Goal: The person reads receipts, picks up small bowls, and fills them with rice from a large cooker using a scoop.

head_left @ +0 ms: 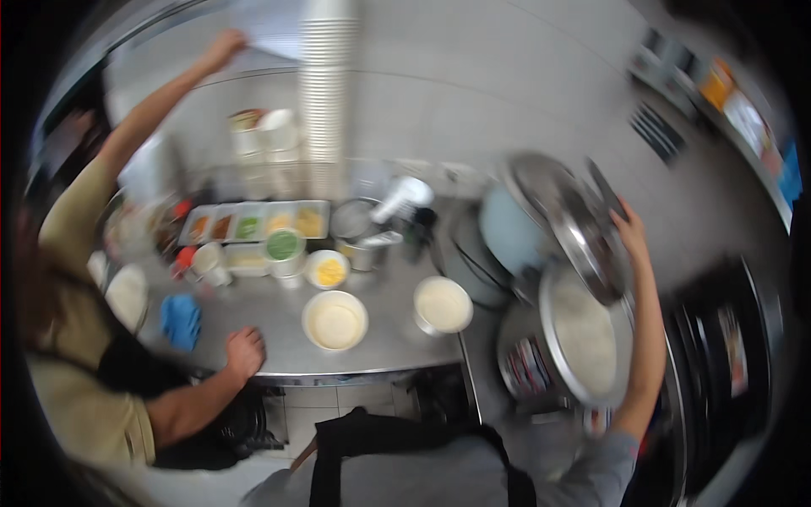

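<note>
My right hand [630, 236] grips the black handle [605, 186] of a round, shiny metal lid [573, 237]. The lid is tilted up over a large metal pot [552, 336], whose wide mouth shows a pale, whitish food [586, 336] that blur keeps me from naming. My left hand is out of view; only a bit of forearm shows beside my apron. Before me on the steel counter [386, 348] stand a white bowl [334, 321] and a white tub [443, 305], both with pale insides.
At the left, a co-worker's fist [246, 352] rests near the counter edge, by a blue cloth [181, 321]; their other arm reaches up. Ingredient trays [248, 227], a tub of chopped greens [285, 244], a bowl of yellow pieces [329, 271] and tall stacked containers [326, 95] line the back.
</note>
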The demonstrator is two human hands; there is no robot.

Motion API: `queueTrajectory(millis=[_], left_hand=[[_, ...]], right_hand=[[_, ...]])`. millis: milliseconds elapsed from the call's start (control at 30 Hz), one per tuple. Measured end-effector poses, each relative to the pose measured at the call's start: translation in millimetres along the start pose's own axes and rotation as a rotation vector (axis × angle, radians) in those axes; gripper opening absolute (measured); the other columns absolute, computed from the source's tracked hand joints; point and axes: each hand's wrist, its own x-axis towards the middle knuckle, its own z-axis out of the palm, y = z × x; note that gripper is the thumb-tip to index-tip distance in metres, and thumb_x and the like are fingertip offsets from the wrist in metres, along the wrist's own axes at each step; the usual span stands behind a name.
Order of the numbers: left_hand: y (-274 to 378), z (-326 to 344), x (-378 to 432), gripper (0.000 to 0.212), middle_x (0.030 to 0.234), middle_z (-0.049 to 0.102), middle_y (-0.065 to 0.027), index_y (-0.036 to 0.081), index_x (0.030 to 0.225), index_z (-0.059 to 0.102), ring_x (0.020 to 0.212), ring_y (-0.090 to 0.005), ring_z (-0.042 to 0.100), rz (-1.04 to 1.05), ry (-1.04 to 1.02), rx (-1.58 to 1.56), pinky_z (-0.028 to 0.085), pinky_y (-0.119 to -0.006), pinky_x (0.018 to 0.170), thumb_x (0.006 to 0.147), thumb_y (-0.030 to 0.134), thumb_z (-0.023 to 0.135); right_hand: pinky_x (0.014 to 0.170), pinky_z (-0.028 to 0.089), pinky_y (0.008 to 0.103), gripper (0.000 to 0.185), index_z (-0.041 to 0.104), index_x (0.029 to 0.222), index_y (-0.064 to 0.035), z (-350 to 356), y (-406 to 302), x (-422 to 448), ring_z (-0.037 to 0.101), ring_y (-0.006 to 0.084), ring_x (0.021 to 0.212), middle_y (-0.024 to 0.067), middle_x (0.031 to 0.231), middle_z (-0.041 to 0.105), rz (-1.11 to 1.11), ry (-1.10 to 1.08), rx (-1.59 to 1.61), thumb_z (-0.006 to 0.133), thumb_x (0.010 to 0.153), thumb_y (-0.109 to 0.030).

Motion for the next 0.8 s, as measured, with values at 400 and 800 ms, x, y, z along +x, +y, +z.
queueTrajectory(millis=[400, 800], left_hand=[[189.9, -40.9, -17.8, 0.018, 0.068, 0.044, -0.0022, 0.014, 0.075, 0.039, 0.060, -0.0170, 0.047, 0.571, -0.372, -0.512, 0.043, -0.029, 0.053, 0.082, 0.031, 0.038], [185.6, -50.5, -22.9, 0.018, 0.067, 0.044, -0.0019, 0.014, 0.073, 0.039, 0.059, -0.0173, 0.045, 0.574, -0.333, -0.534, 0.041, -0.029, 0.050, 0.082, 0.030, 0.038]], right_hand=[[0.093, 0.038, 0.0358, 0.047, 0.049, 0.127, -0.0171, -33.8, 11.8, -136.7, 0.050, 0.0333, 0.110, 0.0219, 0.117, 0.054, 0.089, 0.102, -0.298, 0.058, 0.081, -0.020], [0.082, 0.043, 0.0440, 0.051, 0.044, 0.130, -0.0307, -33.5, 22.5, -186.6, 0.051, 0.0378, 0.097, 0.0190, 0.105, 0.050, 0.124, 0.165, -0.680, 0.059, 0.081, -0.022]])
